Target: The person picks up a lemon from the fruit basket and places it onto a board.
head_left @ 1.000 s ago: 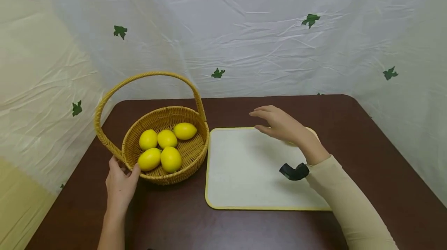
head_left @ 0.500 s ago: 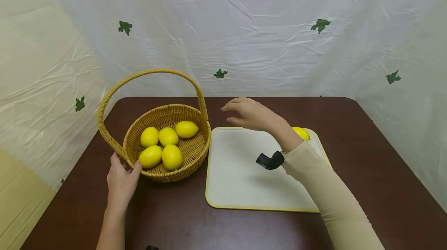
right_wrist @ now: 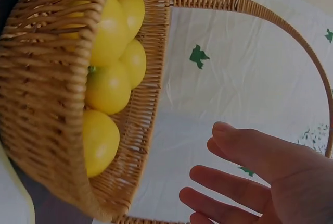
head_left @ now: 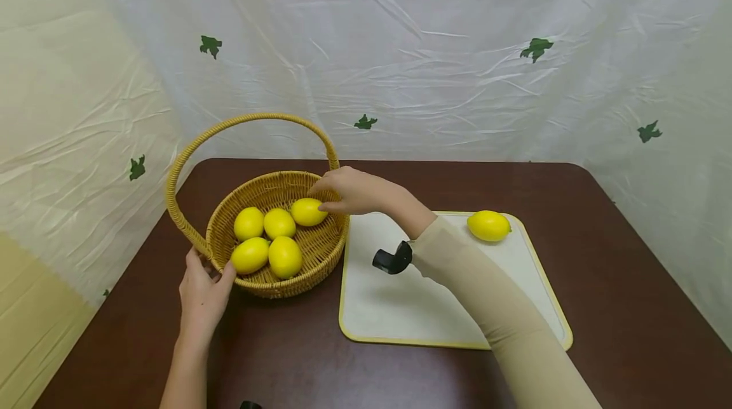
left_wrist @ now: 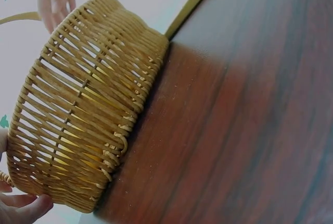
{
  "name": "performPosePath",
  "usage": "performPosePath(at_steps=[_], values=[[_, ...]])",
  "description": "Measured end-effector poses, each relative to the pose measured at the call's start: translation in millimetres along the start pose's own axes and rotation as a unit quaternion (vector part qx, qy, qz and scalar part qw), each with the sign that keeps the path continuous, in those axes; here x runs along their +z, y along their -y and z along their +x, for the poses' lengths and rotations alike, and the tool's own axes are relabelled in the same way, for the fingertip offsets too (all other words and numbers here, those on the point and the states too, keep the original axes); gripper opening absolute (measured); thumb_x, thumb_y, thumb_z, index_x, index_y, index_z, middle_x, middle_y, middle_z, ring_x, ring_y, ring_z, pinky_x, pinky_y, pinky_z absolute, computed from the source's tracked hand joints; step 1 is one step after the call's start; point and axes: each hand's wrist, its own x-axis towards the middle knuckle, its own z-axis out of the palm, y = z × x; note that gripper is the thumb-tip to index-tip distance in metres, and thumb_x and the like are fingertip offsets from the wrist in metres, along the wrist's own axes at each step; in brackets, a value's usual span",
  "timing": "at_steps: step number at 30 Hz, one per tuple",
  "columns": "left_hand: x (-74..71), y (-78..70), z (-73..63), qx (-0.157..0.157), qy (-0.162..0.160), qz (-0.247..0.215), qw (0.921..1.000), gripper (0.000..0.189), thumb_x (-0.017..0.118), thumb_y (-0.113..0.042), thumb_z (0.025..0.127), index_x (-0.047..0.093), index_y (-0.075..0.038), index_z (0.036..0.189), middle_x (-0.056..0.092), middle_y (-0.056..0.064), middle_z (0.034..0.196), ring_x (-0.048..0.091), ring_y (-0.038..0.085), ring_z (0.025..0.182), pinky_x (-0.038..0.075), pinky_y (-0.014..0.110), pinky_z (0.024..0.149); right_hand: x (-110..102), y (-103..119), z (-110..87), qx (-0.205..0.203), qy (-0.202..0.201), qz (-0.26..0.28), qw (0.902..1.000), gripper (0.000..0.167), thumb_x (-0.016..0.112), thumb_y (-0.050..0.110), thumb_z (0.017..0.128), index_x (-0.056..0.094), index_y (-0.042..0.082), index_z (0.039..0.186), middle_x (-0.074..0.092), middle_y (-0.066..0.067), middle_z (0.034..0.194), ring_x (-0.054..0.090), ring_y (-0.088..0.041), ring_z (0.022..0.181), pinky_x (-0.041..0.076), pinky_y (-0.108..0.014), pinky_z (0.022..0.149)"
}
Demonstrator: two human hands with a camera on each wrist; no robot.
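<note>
A round wicker basket (head_left: 274, 289) with a tall arched handle (head_left: 251, 118) stands on the left of the table, with several lemons (head_left: 279, 223) lying in it. At its near left rim, by the foot of the handle, my left hand (head_left: 201, 298) grips the basket between thumb and fingers. My right hand (head_left: 361, 192) hovers over the basket's right rim, fingers loosely extended towards the rightmost lemon (head_left: 309, 212). Seen in the right wrist view, the right hand (right_wrist: 260, 177) holds nothing and is apart from the lemons. One more lemon (head_left: 488, 226) lies on the white board.
The white board with a yellow edge (head_left: 412, 333) lies flat just right of the basket, partly under the right forearm. A dark brown table (head_left: 320, 371) carries everything. Pale cloth (head_left: 434, 79) with green leaf shapes hangs behind and to the sides.
My right hand has moved left from above the board to above the basket's right rim, uncovering the lemon on the board. The left hand keeps its grip on the basket.
</note>
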Motion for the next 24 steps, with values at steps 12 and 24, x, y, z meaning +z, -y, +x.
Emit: performPosePath(at_steps=[12, 24], values=[[1.6, 2.5, 3.5, 0.003, -0.004, 0.003, 1.0, 0.072, 0.053, -0.025, 0.09, 0.013, -0.003, 0.145, 0.038, 0.025, 0.131, 0.046, 0.037, 0.114, 0.042, 0.049, 0.092, 33.0, 24.0, 45.6, -0.029, 0.103, 0.006, 0.9943, 0.039, 0.056, 0.022, 0.092, 0.054, 0.005, 0.127, 0.055, -0.006, 0.125, 0.049, -0.019, 0.115, 0.038, -0.025, 0.095], [1.7, 3.9, 4.9, 0.001, -0.003, 0.008, 1.0, 0.071, 0.053, -0.026, 0.09, 0.013, -0.003, 0.144, 0.039, 0.025, 0.131, 0.046, 0.037, 0.114, 0.042, 0.049, 0.091, 61.4, 39.3, 65.7, -0.028, 0.179, -0.015, 0.9833, 0.044, 0.058, 0.029, 0.09, 0.052, 0.011, 0.13, 0.054, 0.0, 0.126, 0.048, -0.013, 0.114, 0.035, -0.022, 0.097]])
